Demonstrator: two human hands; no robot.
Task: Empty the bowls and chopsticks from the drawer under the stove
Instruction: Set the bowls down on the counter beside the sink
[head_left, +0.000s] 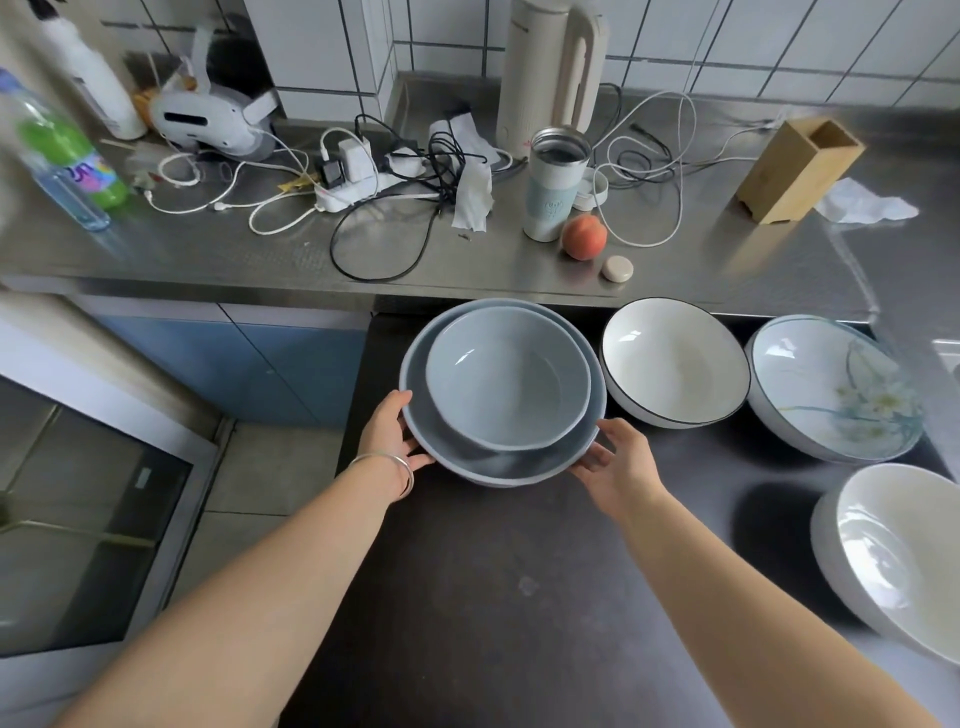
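- Two grey-blue bowls were nested: the small grey bowl (506, 384) sat inside the large grey bowl (457, 457), both upright over the dark surface (519, 597), just below the steel counter (260, 249).
- We saw the left hand (387, 434) at eight o'clock on the large bowl's rim, thumb on the rim, the fingers seemingly under it.
- The right hand (615, 462) was at four o'clock, fingers spread and touching the rim; we could not tell whether it truly gripped.
- The stack lay between the two hands, equally near to both, so we judged that any lift must stay level or the inner bowl could slide.
- At three o'clock from the stack were the white bowl (675, 364) and the flowered bowl (836, 389); another white bowl (898, 556) lay at about four o'clock.
- We saw no chopsticks.
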